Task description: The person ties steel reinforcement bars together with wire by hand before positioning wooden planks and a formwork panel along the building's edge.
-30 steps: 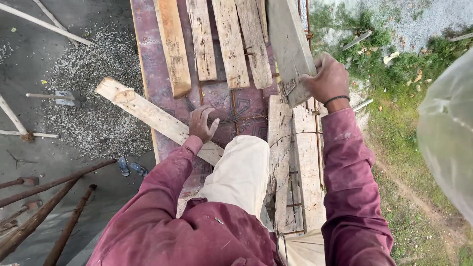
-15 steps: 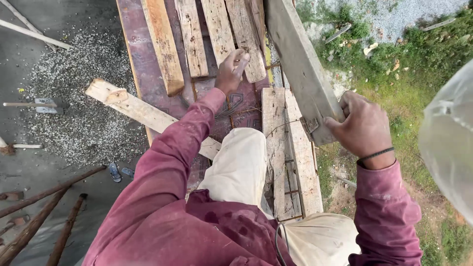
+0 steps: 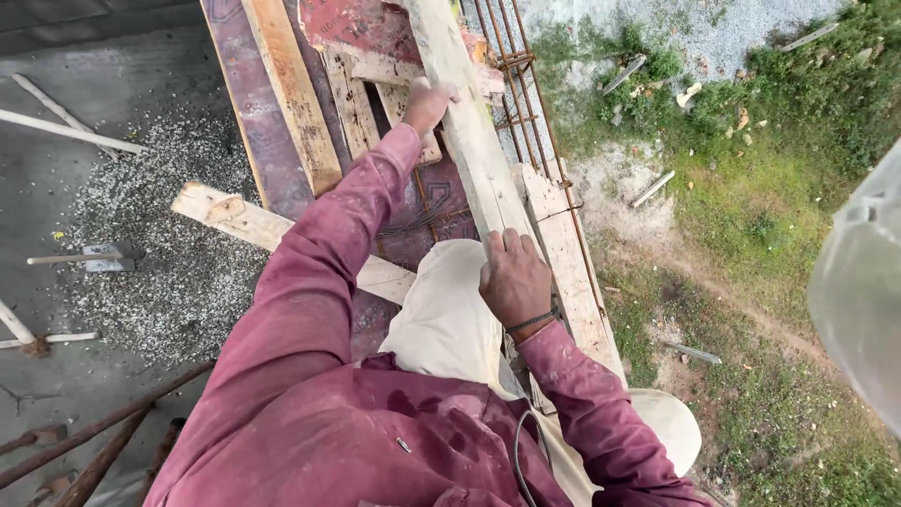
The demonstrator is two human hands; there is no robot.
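Observation:
I look down from a raised platform of dark red formwork panels (image 3: 253, 122) and wooden boards. Both hands grip one long pale wooden plank (image 3: 465, 122) that runs away from me over my knee. My left hand (image 3: 427, 103) is stretched forward and holds the plank's left edge far out. My right hand (image 3: 514, 280) clamps the plank's near end close to my thigh, a dark band on its wrist. I wear a maroon long-sleeved shirt and light trousers.
Loose boards (image 3: 291, 89) lie along the platform and one board (image 3: 244, 221) sticks out diagonally left. Rusty rebar (image 3: 526, 84) runs along the right edge. Far below: gravel (image 3: 141, 216) and a shovel (image 3: 89, 255) at left, grass (image 3: 770, 188) at right.
The plank has swung from the right side to lie lengthwise over my leg. My left hand left the platform boards and reached forward onto the plank; my right hand drew back toward my thigh.

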